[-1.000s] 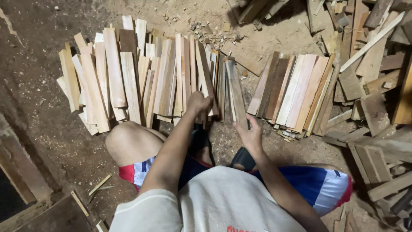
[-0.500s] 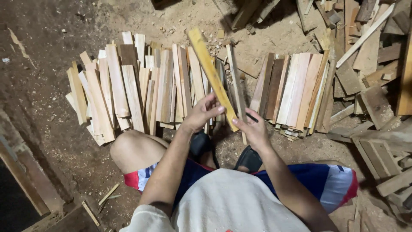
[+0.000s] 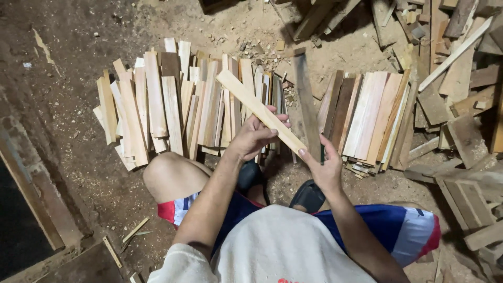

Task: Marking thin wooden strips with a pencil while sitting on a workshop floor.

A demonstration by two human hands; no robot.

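Note:
I squat over a dirt floor strewn with split wood. My left hand [image 3: 254, 137] grips a long pale wooden slat [image 3: 246, 97] near its middle; the slat slants from upper left down to my right hand. My right hand [image 3: 326, 169] is closed around the lower end of a long dark flat strip [image 3: 306, 99], which stands nearly upright; I cannot tell whether it is a blade or dark wood. One of its fingertips touches the slat's lower end. Both hands hover above the gap between two piles of slats.
A fanned pile of pale slats [image 3: 157, 105] lies to the left, and a neater stack [image 3: 367, 115] to the right. Loose offcuts and boards [image 3: 461, 78] crowd the far right. My sandalled feet [image 3: 309, 196] rest below the hands. A wooden frame [image 3: 31, 178] borders the left.
My left hand picked a pale slat off the pile, raised it and swung its top leftwards. My right hand left the pile and now holds the dark strip.

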